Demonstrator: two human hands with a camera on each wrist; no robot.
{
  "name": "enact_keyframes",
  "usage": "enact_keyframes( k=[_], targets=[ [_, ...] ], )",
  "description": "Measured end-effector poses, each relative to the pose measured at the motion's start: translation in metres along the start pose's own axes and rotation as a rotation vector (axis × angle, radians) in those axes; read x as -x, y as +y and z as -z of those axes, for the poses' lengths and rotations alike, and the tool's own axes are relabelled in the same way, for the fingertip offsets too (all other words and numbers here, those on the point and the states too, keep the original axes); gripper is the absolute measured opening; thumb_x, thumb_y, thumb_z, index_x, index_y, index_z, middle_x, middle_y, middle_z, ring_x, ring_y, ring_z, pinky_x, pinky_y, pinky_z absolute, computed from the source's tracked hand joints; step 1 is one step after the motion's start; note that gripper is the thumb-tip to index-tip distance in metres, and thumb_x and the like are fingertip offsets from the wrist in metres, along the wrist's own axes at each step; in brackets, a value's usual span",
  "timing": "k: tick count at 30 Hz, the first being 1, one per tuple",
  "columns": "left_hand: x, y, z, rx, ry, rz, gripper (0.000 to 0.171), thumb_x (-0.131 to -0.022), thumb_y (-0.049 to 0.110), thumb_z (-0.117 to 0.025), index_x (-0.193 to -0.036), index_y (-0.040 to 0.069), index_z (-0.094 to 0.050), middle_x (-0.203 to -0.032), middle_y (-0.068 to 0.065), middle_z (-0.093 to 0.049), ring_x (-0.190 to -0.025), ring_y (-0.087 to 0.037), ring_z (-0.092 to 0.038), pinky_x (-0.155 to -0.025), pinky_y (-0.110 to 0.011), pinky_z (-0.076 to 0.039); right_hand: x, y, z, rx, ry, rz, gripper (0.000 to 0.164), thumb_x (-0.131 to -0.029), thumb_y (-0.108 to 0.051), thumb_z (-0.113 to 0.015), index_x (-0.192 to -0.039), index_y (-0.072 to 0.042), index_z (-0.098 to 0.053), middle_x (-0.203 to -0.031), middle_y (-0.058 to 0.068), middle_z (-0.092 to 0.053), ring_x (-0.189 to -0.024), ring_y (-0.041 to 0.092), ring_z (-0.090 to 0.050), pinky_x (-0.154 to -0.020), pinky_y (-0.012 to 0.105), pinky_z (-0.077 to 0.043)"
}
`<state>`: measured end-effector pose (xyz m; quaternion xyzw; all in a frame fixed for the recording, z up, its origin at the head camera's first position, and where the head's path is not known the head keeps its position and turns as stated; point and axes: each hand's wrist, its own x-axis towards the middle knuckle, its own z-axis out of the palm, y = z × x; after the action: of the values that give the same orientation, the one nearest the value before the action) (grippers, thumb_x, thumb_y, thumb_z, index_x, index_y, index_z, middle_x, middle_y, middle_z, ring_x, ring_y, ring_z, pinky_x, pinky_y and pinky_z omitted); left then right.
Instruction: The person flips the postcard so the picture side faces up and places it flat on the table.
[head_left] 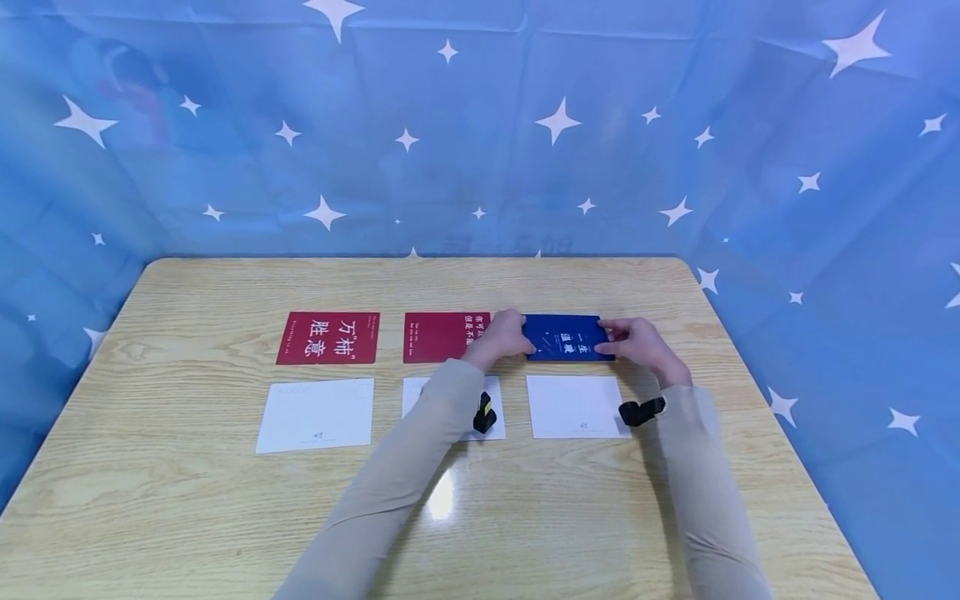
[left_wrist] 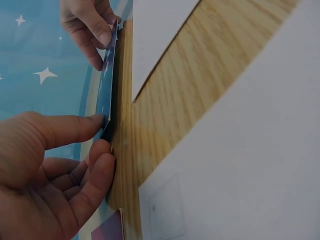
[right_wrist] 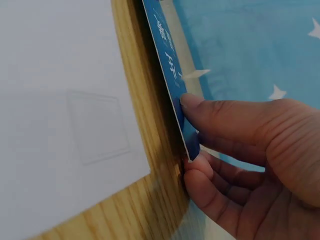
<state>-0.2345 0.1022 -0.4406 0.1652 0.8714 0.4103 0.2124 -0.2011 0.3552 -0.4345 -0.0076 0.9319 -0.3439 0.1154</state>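
Note:
A blue card [head_left: 564,337] with white writing is held at the back of the table, right of the middle. My left hand [head_left: 504,337] pinches its left edge, thumb on top and fingers beneath. At the opposite edge my right hand [head_left: 637,343] pinches it the same way. Seen in the left wrist view, the blue card [left_wrist: 109,82] stands slightly off the wood, with a dark shadow under it. The right wrist view shows the right thumb on the printed face of the blue card [right_wrist: 172,75], near a corner.
A red card [head_left: 327,337] lies at the back left, and a second red card [head_left: 435,337] is partly covered by the left hand. In front lie three white cards, at left [head_left: 318,414], middle [head_left: 491,392] and right [head_left: 577,408]. The left forearm crosses the middle one. A starry blue curtain [head_left: 480,125] hangs behind the table.

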Motion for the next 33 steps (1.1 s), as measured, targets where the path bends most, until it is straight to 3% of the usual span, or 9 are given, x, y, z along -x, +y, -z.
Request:
enact_keyframes(
  k=[4, 9, 18, 22, 27, 30, 33],
  targets=[
    [0.002, 0.007, -0.001, -0.065, 0.017, 0.029, 0.037, -0.082, 0.011, -0.072, -0.113, -0.005, -0.06, -0.093, -0.013, -0.063, -0.059, -0.015, -0.056, -0.054, -0.022, -0.043, -0.002, -0.001, -0.002, 0.025, 0.005, -0.018, 0.053, -0.083, -0.01, -0.071, -0.13, 0.006, -0.051, -0.094, 0.015, -0.056, -0.078, 0.022, -0.049, -0.061, 0.025, -0.043],
    [0.002, 0.012, -0.005, -0.182, 0.053, 0.047, 0.032, -0.081, 0.014, -0.073, -0.106, -0.003, -0.062, -0.101, -0.013, -0.064, -0.073, -0.018, -0.054, -0.06, -0.024, -0.043, -0.002, -0.004, -0.005, 0.06, 0.018, -0.031, 0.052, -0.083, -0.008, -0.07, -0.129, 0.006, -0.051, -0.094, 0.016, -0.056, -0.08, 0.025, -0.049, -0.065, 0.028, -0.042],
    [0.0, 0.011, -0.009, -0.244, 0.088, 0.045, 0.038, -0.081, 0.018, -0.074, -0.11, -0.002, -0.061, -0.101, -0.012, -0.065, -0.069, -0.016, -0.055, -0.056, -0.023, -0.044, -0.004, -0.006, -0.009, 0.1, 0.038, -0.025, 0.051, -0.084, -0.006, -0.068, -0.129, 0.007, -0.05, -0.095, 0.018, -0.055, -0.08, 0.025, -0.05, -0.064, 0.028, -0.042],
    [0.001, 0.008, -0.007, -0.221, 0.084, 0.032, 0.038, -0.081, 0.018, -0.074, -0.111, -0.002, -0.061, -0.104, -0.013, -0.065, -0.076, -0.018, -0.057, -0.063, -0.025, -0.047, -0.004, -0.007, -0.011, 0.098, 0.052, -0.011, 0.049, -0.084, -0.006, -0.068, -0.128, 0.008, -0.051, -0.093, 0.017, -0.054, -0.079, 0.026, -0.049, -0.063, 0.028, -0.042],
    [0.006, 0.003, -0.001, -0.099, 0.053, 0.003, 0.051, -0.085, 0.016, -0.07, -0.129, -0.002, -0.053, -0.127, -0.014, -0.057, -0.109, -0.022, -0.056, -0.089, -0.03, -0.047, -0.002, -0.01, -0.014, 0.057, 0.086, 0.007, 0.044, -0.086, -0.007, -0.066, -0.126, 0.007, -0.053, -0.089, 0.015, -0.055, -0.077, 0.024, -0.048, -0.059, 0.025, -0.041],
    [0.009, 0.0, 0.006, -0.014, 0.038, -0.008, 0.054, -0.086, 0.014, -0.068, -0.134, -0.002, -0.048, -0.135, -0.014, -0.051, -0.11, -0.024, -0.056, -0.089, -0.03, -0.048, 0.0, -0.013, -0.016, 0.017, 0.108, 0.013, 0.042, -0.088, -0.009, -0.065, -0.126, 0.006, -0.054, -0.09, 0.013, -0.055, -0.078, 0.023, -0.048, -0.059, 0.023, -0.041],
    [0.013, -0.003, 0.015, 0.034, 0.037, -0.015, 0.051, -0.086, 0.013, -0.067, -0.132, -0.002, -0.051, -0.132, -0.013, -0.053, -0.105, -0.023, -0.058, -0.083, -0.028, -0.05, 0.002, -0.019, -0.018, -0.02, 0.131, 0.034, 0.042, -0.088, -0.009, -0.065, -0.126, 0.006, -0.054, -0.092, 0.014, -0.057, -0.08, 0.023, -0.05, -0.061, 0.021, -0.042]
  ],
)
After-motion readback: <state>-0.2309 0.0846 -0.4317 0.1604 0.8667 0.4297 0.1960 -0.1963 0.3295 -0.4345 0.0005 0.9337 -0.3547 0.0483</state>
